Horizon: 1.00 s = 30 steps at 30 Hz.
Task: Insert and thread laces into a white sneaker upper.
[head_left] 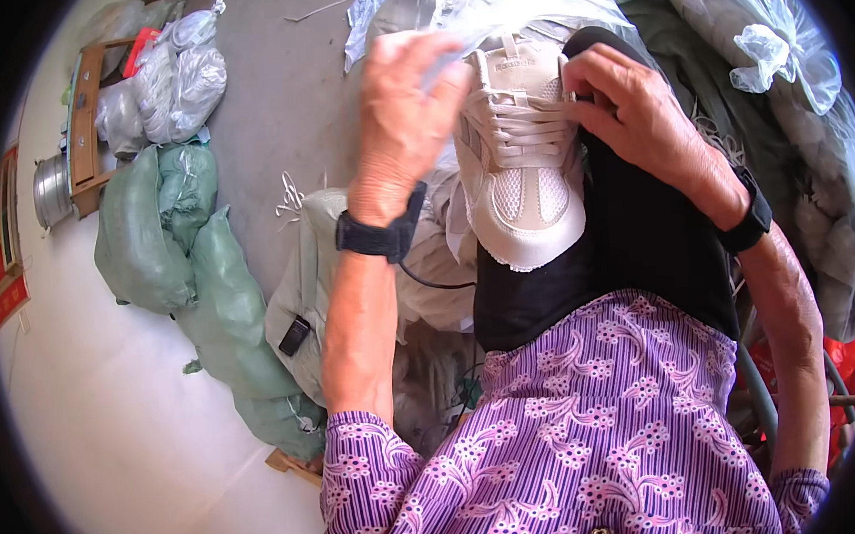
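Note:
A beige-and-white sneaker (531,181) rests on my lap, its toe toward me and its tongue away. Flat cream shoelaces (526,129) cross its front in several rows. My right hand (635,105) is closed at the right eyelet edge, thumb and bent fingers pinching the lace there; the exact grip is partly hidden. Close to the shoe's upper left side, my left hand (411,110) is raised and smeared by motion. Whether its fingers hold a lace end cannot be made out. Black bands circle both wrists.
Clear plastic wrapping (492,6) lies beyond the shoe. Stuffed green sacks (234,304) line the left, below white plastic bags (181,82) and a wooden bench (85,120). A pale bag (304,272) sits beside my left forearm; plastic-wrapped bundles (814,155) stand at right.

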### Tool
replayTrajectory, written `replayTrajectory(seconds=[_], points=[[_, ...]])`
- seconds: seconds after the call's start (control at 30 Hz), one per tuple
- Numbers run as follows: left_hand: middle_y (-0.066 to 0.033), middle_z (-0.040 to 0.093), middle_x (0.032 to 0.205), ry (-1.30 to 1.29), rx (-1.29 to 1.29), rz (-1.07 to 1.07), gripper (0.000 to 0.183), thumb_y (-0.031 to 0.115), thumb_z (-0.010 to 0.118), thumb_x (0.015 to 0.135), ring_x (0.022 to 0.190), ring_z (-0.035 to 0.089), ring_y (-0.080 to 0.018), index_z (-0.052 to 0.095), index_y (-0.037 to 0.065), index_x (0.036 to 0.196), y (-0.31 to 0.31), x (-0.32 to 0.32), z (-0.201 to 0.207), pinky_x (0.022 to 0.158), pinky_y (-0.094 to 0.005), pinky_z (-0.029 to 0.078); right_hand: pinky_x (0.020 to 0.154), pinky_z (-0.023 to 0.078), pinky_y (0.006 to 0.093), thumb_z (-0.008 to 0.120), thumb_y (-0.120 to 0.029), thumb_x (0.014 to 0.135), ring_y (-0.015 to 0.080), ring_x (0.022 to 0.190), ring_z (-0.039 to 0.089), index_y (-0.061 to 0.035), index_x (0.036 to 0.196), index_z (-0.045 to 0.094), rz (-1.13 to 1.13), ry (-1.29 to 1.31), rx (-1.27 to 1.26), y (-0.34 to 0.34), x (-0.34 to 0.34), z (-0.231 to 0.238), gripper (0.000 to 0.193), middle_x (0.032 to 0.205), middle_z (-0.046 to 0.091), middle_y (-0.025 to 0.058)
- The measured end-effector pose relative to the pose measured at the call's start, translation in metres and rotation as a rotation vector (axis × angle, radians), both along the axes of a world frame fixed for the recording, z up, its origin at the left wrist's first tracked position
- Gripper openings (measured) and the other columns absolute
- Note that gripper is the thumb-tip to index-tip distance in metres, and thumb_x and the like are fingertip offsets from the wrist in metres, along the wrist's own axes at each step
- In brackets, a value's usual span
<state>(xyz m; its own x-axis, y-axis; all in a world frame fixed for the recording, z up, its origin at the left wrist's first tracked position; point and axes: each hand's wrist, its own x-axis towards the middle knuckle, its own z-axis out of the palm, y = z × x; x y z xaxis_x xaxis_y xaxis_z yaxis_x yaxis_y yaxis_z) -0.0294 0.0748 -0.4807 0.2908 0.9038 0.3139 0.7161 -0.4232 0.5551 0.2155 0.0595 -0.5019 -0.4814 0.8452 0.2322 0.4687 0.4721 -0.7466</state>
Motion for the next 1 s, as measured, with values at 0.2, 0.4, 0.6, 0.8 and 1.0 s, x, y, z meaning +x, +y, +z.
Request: replayTrajectory(seconds=[0.2, 0.4, 0.6, 0.8, 1.0], points=[[-0.0079, 0.058, 0.095, 0.025, -0.047, -0.149, 0.013, 0.009, 0.069, 0.076, 0.094, 0.056, -0.0225, 0.067, 0.006, 0.088, -0.010, 0.012, -0.008, 0.084, -0.0332, 0.045, 0.065, 0.046, 0.0417, 0.057, -0.007, 0.080, 0.0355, 0.077, 0.058, 0.0002, 0.085, 0.053, 0.119, -0.053, -0.041, -0.006, -0.002, 0.010, 0.010, 0.076, 0.055, 0.0163], [-0.0093, 0.057, 0.092, 0.037, 0.000, -0.145, 0.010, 0.009, 0.067, 0.079, 0.089, 0.056, -0.0243, 0.065, 0.004, 0.087, -0.010, 0.014, -0.011, 0.080, -0.0337, 0.045, 0.065, 0.047, 0.0412, 0.056, -0.011, 0.084, 0.0341, 0.077, 0.060, -0.0017, 0.082, 0.057, 0.149, -0.089, -0.028, -0.003, -0.004, 0.017, 0.010, 0.081, 0.061, 0.0136], [-0.0098, 0.055, 0.085, 0.191, -0.015, -0.052, 0.012, 0.013, 0.063, 0.083, 0.080, 0.056, -0.0256, 0.061, 0.001, 0.086, -0.021, 0.024, 0.000, 0.072, -0.0342, 0.046, 0.067, 0.048, 0.0399, 0.055, -0.013, 0.086, 0.0312, 0.080, 0.062, -0.0062, 0.095, 0.063, 0.098, -0.130, 0.090, -0.006, -0.009, 0.005, 0.014, 0.080, 0.062, 0.0105], [-0.0071, 0.055, 0.073, -0.115, -0.573, 0.035, 0.022, 0.021, 0.056, 0.088, 0.068, 0.051, -0.0186, 0.059, 0.000, 0.080, -0.022, 0.022, 0.018, 0.065, -0.0319, 0.043, 0.067, 0.047, 0.0394, 0.053, -0.013, 0.086, 0.0269, 0.079, 0.064, -0.0086, 0.101, 0.063, 0.078, -0.196, 0.153, -0.011, -0.009, 0.003, 0.018, 0.078, 0.064, 0.0070], [0.0023, 0.053, 0.070, -0.230, -0.774, 0.141, 0.034, 0.032, 0.054, 0.093, 0.062, 0.044, -0.0059, 0.060, 0.001, 0.082, -0.011, 0.008, 0.008, 0.060, -0.0212, 0.038, 0.067, 0.045, 0.0386, 0.053, -0.011, 0.085, 0.0239, 0.074, 0.064, -0.0100, 0.102, 0.062, 0.072, -0.199, 0.147, -0.012, -0.011, 0.000, 0.019, 0.069, 0.061, 0.0054]])
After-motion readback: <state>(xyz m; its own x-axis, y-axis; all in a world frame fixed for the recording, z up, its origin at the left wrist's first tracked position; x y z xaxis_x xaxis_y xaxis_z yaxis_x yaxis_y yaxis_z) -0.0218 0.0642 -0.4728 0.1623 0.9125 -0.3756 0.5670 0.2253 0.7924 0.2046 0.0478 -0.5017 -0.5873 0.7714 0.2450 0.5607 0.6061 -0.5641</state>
